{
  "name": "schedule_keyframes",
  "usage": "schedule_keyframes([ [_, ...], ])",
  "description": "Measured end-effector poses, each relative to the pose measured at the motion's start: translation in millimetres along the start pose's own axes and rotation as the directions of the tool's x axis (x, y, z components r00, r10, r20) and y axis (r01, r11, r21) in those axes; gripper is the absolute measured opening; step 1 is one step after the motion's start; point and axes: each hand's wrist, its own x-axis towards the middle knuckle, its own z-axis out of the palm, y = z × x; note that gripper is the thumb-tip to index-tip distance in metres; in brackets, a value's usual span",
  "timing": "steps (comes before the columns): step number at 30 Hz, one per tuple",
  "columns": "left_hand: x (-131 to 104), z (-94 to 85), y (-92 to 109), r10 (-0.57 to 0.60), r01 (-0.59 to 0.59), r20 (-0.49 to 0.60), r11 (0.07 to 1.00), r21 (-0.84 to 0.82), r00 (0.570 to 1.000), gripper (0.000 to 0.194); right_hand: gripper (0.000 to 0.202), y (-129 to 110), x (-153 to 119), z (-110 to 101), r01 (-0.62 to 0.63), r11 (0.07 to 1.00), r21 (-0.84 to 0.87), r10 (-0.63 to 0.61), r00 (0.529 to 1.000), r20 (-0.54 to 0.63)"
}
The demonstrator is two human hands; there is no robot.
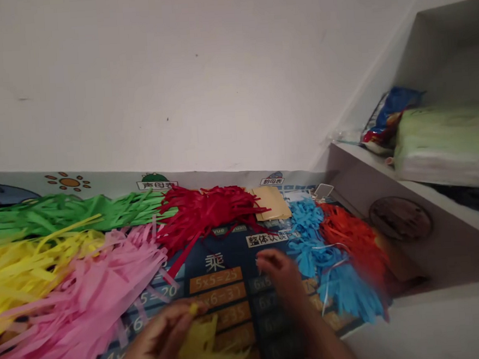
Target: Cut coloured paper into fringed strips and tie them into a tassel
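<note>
My left hand is closed in a pinch around the top of a yellow paper tassel, whose strips hang below the fingers. To the right, my right hand is raised over the printed mat, fingertips pinched together; whatever they hold, if anything, is too blurred to make out. Nearest to it lie blue tassels and orange-red tassels. Pink strips spread out left of my left hand. A dark red tassel pile sits beyond both hands.
Green strips lie along the white wall, with yellow strips in front. A tan paper piece rests beside the red pile. On the right stands a grey shelf unit holding a pale green package.
</note>
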Motion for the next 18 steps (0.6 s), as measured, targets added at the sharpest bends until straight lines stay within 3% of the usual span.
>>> schedule_keyframes([
  [2, 2.7, -10.0, -4.9, -0.143, 0.151, 0.072, 0.982, -0.115, 0.987, 0.047, 0.019, 29.0, 37.9, -29.1, -0.011, 0.984, -0.176, -0.004, 0.996, -0.085],
  [5, 1.8, -5.7, -3.9, -0.193, 0.221, 0.157, 0.957, -0.186, 0.969, 0.046, 0.013, 60.8, 77.3, -52.3, -0.046, 0.922, -0.384, 0.007, 0.995, -0.102],
  [10, -4.5, 20.3, 3.8, -0.254, 0.275, 0.134, 0.945, -0.177, 0.958, 0.051, 0.013, 75.1, 95.1, -41.0, -0.014, 0.837, -0.546, 0.027, 1.000, 0.016],
  [18, -4.9, 18.5, 0.7, -0.160, 0.180, 0.275, 0.982, -0.051, 0.948, 0.050, 0.022, 71.0, 109.2, -33.3, -0.037, 0.770, -0.637, 0.115, 0.990, 0.081],
])
